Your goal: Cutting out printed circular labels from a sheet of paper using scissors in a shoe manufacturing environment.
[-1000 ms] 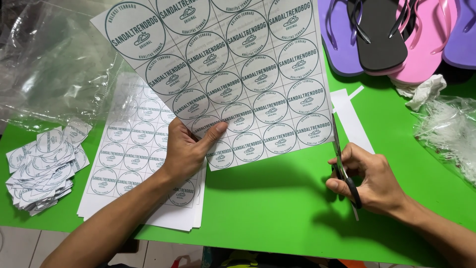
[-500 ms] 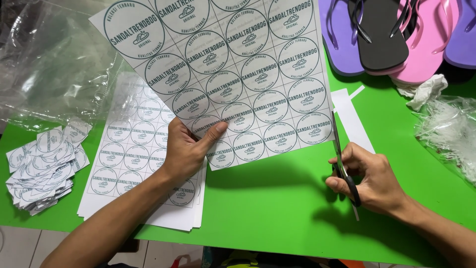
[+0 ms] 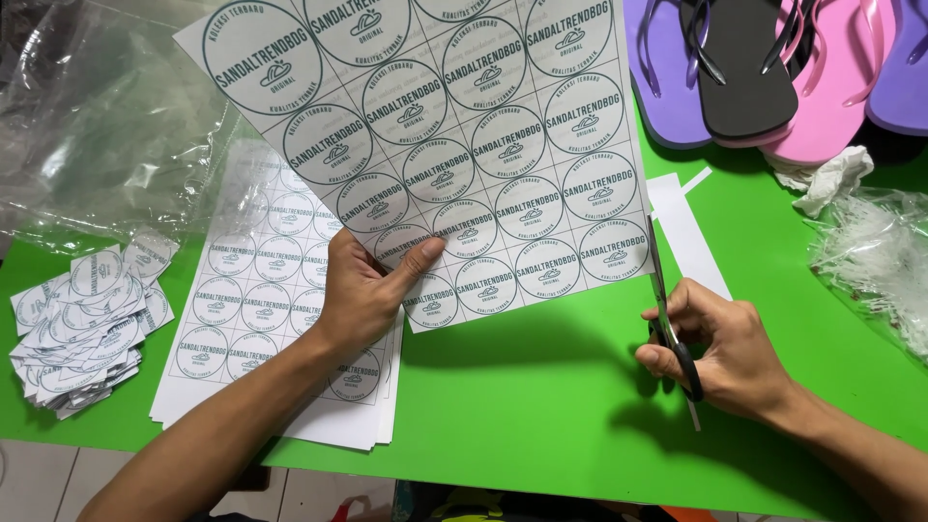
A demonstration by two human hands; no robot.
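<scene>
A white sheet of round labels (image 3: 454,145), printed with rows of dark green circles, is held tilted up above the green table (image 3: 541,406), its lower edge lifted clear of the surface. The left hand (image 3: 367,295) pinches the sheet near its bottom edge, thumb on the printed face and fingers curled behind it. At the sheet's right edge the scissors (image 3: 667,319) stand nearly upright, their blades running along the margin beside the last column of circles. The right hand (image 3: 720,343) is closed around the black handles, fingers through the loops; how far apart the blades are cannot be told. Just behind the scissors a narrow white paper strip (image 3: 686,232) lies on the table. Under the left forearm sits a flat stack of more label sheets (image 3: 261,309), and well to the left a loose pile of cut-out round labels (image 3: 82,319). Crumpled clear plastic wrap (image 3: 97,126) fills the far left corner, and another clear bag (image 3: 875,261) lies at the right. At the far right corner rest purple, black and pink flip-flops (image 3: 764,68).
</scene>
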